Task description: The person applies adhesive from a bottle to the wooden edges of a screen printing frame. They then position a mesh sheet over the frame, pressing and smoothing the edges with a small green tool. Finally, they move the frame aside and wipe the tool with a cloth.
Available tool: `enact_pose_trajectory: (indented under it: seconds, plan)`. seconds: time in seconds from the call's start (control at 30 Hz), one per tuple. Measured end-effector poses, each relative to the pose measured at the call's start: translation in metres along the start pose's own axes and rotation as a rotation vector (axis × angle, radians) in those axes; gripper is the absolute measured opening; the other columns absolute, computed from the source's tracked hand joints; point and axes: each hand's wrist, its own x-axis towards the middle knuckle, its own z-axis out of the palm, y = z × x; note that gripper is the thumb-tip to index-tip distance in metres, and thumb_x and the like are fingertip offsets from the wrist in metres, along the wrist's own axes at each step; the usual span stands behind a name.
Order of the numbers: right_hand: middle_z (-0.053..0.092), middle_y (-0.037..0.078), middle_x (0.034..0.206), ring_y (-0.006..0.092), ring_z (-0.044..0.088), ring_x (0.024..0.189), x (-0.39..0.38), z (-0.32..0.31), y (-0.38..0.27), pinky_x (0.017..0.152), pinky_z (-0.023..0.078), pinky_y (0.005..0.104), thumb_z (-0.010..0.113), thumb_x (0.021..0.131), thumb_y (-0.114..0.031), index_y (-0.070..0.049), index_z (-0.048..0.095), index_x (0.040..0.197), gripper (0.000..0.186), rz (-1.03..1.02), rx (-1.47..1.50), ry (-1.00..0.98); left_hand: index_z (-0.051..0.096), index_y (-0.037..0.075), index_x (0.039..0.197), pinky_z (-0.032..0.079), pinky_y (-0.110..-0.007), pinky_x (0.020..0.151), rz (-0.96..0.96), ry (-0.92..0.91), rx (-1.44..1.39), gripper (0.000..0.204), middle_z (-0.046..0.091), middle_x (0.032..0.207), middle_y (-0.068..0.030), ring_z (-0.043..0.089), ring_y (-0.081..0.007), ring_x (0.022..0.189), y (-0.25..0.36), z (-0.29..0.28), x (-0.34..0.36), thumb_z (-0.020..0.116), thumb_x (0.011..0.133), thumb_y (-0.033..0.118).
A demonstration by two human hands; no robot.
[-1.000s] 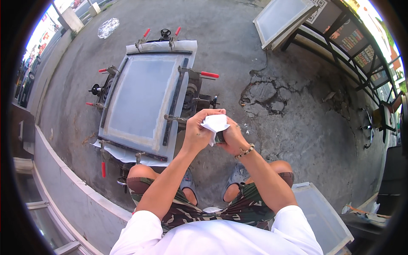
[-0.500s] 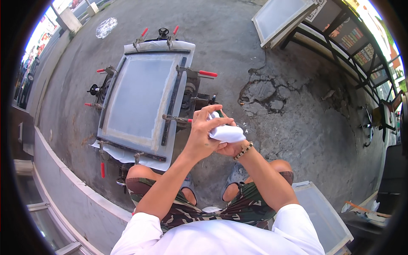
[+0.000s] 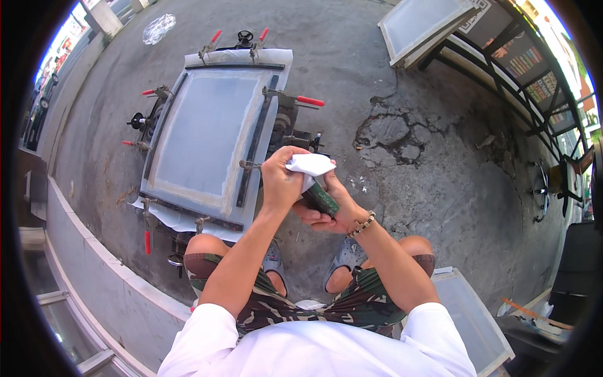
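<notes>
My left hand (image 3: pixel 282 180) is closed on a folded white cloth (image 3: pixel 312 164), which lies over the far end of a dark green block (image 3: pixel 321 198). From the right, my right hand (image 3: pixel 340 205) wraps the near end of that block, fingers beneath it. What the block is, I cannot tell. Both hands are close together in front of my knees. Just to their left stands a mesh screen frame (image 3: pixel 204 138) with taped edges, held down by dark bars and clamps over white sheeting.
Red-handled clamps (image 3: pixel 310 100) stick out around the screen's stand. Broken concrete (image 3: pixel 386 135) lies to the right. Another framed screen (image 3: pixel 427 28) leans at the far right, and one more (image 3: pixel 468 314) is beside my right leg. A low wall (image 3: pixel 107 251) runs along the left.
The cloth has shifted from the right hand toward the left hand, uncovering the green block. Both hands have turned around it, with the left moving slightly left and away from me.
</notes>
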Motion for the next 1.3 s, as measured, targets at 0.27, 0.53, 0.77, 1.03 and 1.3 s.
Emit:
enact_pose_trajectory:
  seconds: [0.27,0.53,0.77,1.03,1.3]
  plan:
    - [0.043,0.004,0.068,0.0091,0.03,0.049,-0.009,0.004,-0.012,0.038,0.026,0.0185,0.032,0.083,-0.087,-0.014,0.059,0.113,0.083,-0.12,0.313,-0.093,0.063,0.004,0.108,0.054,-0.026,0.068,0.029,-0.053,-0.253,0.034,0.068,0.096,-0.0048,0.066,-0.0134,0.084,0.011,-0.021,0.009,0.049,0.082,-0.013]
    - [0.066,0.0,0.091,0.0097,0.062,0.065,-0.004,-0.003,0.005,0.037,0.034,0.0223,0.041,0.086,-0.083,-0.013,0.061,0.109,0.077,-0.278,0.196,0.137,0.062,0.007,0.116,0.049,-0.027,0.082,0.105,-0.152,0.227,0.05,0.064,0.103,-0.0033,0.058,-0.0122,0.09,0.032,0.016,-0.036,0.075,0.069,-0.002]
    - [0.066,-0.002,0.089,0.0099,0.059,0.059,-0.009,-0.003,0.01,0.035,0.031,0.0224,0.043,0.086,-0.083,-0.017,0.061,0.105,0.072,-0.317,0.156,0.206,0.061,0.001,0.122,0.053,-0.026,0.085,-0.263,-0.232,-0.245,0.047,0.068,0.114,-0.0085,0.064,-0.0119,0.102,0.014,0.017,-0.036,0.057,0.078,-0.012]
    - [0.065,-0.003,0.087,0.0069,0.058,0.062,-0.015,0.009,0.015,0.04,0.033,0.0194,0.041,0.084,-0.085,-0.017,0.06,0.108,0.075,-0.312,0.2,0.212,0.062,0.003,0.118,0.051,-0.028,0.079,-0.053,-0.214,-0.01,0.052,0.063,0.105,-0.0071,0.059,-0.0127,0.09,0.031,0.015,-0.049,0.07,0.068,-0.006]
    - [0.061,-0.002,0.083,0.0067,0.046,0.052,-0.029,0.005,0.022,0.037,0.028,0.0188,0.039,0.081,-0.089,-0.012,0.062,0.102,0.083,-0.186,0.176,-0.018,0.062,0.005,0.125,0.052,-0.025,0.072,-0.348,-0.334,-0.304,0.045,0.067,0.095,-0.0018,0.061,-0.0082,0.079,0.036,-0.002,-0.045,0.064,0.08,-0.001]
